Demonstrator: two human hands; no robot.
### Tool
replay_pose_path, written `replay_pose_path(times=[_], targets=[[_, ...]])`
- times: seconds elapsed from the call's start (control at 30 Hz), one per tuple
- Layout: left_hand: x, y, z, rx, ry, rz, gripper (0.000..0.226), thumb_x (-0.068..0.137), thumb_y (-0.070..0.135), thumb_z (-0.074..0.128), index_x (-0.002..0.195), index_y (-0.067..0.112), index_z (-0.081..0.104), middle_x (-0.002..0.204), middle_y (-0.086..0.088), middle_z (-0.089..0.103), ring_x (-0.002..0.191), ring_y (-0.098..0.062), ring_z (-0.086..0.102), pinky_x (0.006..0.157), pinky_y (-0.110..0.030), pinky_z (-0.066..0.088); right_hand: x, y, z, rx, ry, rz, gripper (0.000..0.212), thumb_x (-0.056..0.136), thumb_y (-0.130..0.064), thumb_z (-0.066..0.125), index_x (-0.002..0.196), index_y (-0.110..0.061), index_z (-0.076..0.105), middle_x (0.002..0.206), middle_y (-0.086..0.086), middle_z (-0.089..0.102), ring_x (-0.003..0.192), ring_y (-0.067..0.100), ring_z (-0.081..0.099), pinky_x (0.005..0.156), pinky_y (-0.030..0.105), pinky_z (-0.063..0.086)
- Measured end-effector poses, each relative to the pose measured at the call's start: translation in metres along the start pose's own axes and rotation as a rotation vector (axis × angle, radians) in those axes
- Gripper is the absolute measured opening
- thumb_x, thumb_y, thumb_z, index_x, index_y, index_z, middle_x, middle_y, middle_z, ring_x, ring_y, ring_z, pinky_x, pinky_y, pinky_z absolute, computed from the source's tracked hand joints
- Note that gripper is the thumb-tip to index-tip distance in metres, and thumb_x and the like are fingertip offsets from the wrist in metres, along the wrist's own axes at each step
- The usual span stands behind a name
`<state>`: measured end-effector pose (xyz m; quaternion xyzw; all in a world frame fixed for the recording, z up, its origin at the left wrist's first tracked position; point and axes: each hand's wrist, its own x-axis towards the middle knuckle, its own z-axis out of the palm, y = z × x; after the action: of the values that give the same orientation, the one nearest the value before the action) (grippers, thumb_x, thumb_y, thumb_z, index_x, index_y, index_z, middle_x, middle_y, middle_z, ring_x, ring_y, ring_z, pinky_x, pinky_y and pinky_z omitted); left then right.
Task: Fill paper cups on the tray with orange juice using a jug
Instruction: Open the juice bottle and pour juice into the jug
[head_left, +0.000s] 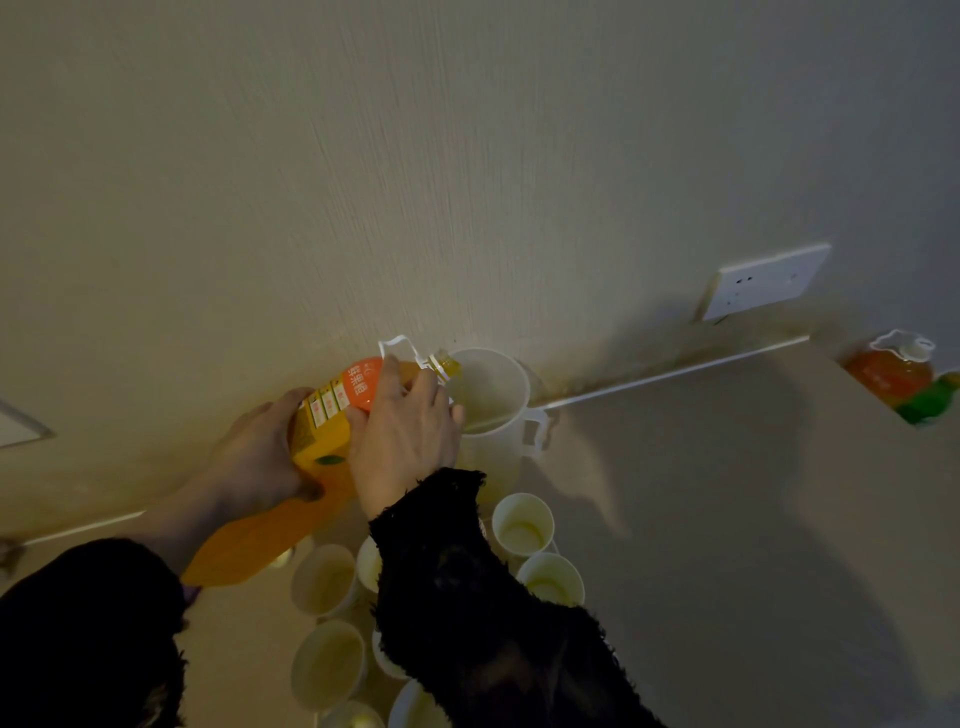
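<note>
From my remote seat I count two hands on one big juice bottle (318, 422), which is tipped towards the right. The left hand (254, 452) has its fingers wrapped round the bottle's middle. The right hand (405, 436) lies over the shoulder, its fingers curled tight against the bottle just behind the neck. The bottle's open mouth sits at the rim of one translucent jug (491, 395), which stands upright on the tabletop (701, 467) close to the wall (363, 156), its handle facing right. Whether juice is running I cannot tell in this dim light.

Nearer to me, below the jug, stand the paper cups (522, 522). I count eight that show at least in part, all upright with mouths open. Two are right of the black right sleeve (467, 597) and six are left of or below it, and the sleeve covers the middle of the group. What they stand on is too dark for me to make out.

At the far right edge sits a second bottle (891, 376) of orange drink. One white socket plate (763, 280) is on the wall.
</note>
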<state>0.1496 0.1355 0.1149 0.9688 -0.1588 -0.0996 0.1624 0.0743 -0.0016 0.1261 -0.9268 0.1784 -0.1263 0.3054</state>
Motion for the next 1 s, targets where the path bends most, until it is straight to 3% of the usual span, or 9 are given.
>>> replay_pose_path(times=[1.0], targets=[[-0.0014, 0.0024, -0.0027, -0.01, -0.033, 0.002, 0.114, 0.041, 0.014, 0.094, 0.14, 0.017, 0.036, 0.12, -0.01, 0.056, 0.108, -0.03, 0.053, 0.092, -0.041, 0.047, -0.0015, -0.0003, -0.003, 0.016, -0.019, 0.015, 0.062, 0.094, -0.042, 0.05, 0.146, -0.018, 0.025, 0.133, 0.013, 0.043, 0.123, 0.029, 0.041, 0.102, 0.04, 0.028]])
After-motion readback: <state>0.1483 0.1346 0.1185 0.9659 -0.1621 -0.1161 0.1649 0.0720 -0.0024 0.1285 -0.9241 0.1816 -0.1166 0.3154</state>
